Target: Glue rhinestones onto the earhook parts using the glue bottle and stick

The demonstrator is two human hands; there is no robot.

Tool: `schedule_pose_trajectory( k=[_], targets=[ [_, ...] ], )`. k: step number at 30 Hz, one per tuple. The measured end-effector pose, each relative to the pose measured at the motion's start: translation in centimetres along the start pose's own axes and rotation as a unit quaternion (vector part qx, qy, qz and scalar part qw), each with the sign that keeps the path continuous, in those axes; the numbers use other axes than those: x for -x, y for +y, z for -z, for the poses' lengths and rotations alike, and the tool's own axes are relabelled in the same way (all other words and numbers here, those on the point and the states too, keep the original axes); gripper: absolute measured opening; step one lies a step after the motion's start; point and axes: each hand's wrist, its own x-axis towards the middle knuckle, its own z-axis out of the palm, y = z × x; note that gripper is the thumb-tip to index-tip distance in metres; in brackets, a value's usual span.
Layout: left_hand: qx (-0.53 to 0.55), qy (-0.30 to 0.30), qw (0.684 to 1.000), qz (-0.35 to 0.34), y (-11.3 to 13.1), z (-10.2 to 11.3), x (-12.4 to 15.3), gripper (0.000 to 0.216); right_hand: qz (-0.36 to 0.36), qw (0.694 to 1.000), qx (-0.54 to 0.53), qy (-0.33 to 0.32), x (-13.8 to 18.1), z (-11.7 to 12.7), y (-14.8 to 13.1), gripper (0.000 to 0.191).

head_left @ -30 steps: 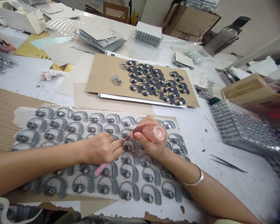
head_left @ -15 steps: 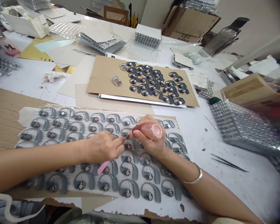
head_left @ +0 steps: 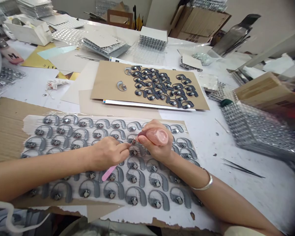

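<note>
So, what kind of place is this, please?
Probably a small assembly workshop. Rows of grey hooks lie on cardboard, a board of dark hooks waits behind, and stacked part trays crowd the table. The right hand holds a pink bottle.

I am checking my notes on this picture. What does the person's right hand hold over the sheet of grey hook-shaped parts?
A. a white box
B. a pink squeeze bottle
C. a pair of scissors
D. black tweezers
B: the right hand grips a pink squeeze bottle, its tip pointed down at one of the grey hook-shaped parts, beside the left hand.
</note>
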Motion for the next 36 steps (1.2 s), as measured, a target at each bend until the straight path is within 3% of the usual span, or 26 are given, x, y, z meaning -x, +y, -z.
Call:
schedule_pose_trajectory(
  k=[6, 19, 23, 27, 29, 32, 36],
  targets=[
    [0.009, 0.009, 1.0, 0.002, 0.0, -0.1, 0.0, 0.024, 0.022, 0.999, 0.027, -0.007, -0.1, 0.1, -0.4, 0.018],
    [0.01, 0.022, 1.0, 0.011, 0.1, -0.2, 0.0, 0.023, 0.016, 0.999, 0.032, -0.002, 0.0, 0.2, -0.6, 0.012],
    [0.03, 0.032, 0.999, 0.022, 0.1, -0.4, 0.0, 0.023, -0.044, 0.997, -0.033, 0.049, -0.5, 0.5, -0.4, 0.01],
    [0.05, 0.035, 0.998, 0.022, 0.0, -0.6, 0.4, 0.017, -0.15, 0.975, -0.103, 0.128, -2.9, 2.6, 0.7, 0.029],
    [0.056, 0.039, 0.997, 0.02, 0.0, -0.6, 0.5, 0.016, -0.211, 0.963, -0.112, 0.124, -4.3, 4.1, 1.4, 0.031],
    [0.059, 0.044, 0.997, 0.02, -0.1, -0.6, 0.5, 0.018, -0.24, 0.956, -0.117, 0.121, -5.3, 6.0, 1.6, 0.031],
    [0.056, 0.026, 0.998, 0.02, 0.0, -0.6, 0.5, 0.02, -0.25, 0.959, -0.123, 0.043, -3.8, 6.1, 0.0, 0.026]
  ],
)
